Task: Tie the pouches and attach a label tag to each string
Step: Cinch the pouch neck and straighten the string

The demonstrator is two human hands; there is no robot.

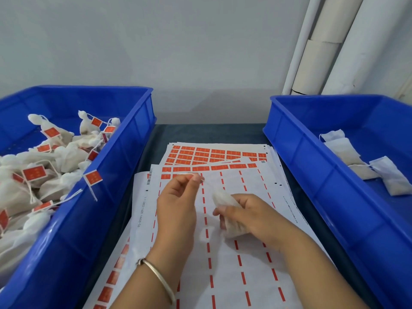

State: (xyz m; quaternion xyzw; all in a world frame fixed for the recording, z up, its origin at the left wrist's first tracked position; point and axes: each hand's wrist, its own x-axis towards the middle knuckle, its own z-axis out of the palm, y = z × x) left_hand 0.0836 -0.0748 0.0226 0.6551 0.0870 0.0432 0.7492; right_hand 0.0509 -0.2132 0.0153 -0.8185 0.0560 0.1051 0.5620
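Item in hand: one white pouch (225, 205), gripped in the right hand (247, 216) above the label sheets, at centre near. Its gathered neck points up and to the left.

String (206, 184): faint, thin, running from the pouch neck up to the left hand (178, 197), whose fingers (196, 177) pinch its end. The string appears drawn taut between the two hands.

Step in hand, judged: tying, or cinching the neck closed. No tag shows on this string.

Label sheets (223, 157): several, fanned on the dark tabletop (223, 132) between the bins. Red tags remain in the far rows; the near rows are peeled bare.

Left bin (124, 157): blue, heaped with tied pouches bearing red tags.

Right bin (312, 152): blue, holding a few flat, untied pouches (347, 152) with no tags.

Next move, judged: finish the knot, then free one hand to peel a red tag from a far row and fold it over the string end. The thin string calls for a fine pinch.
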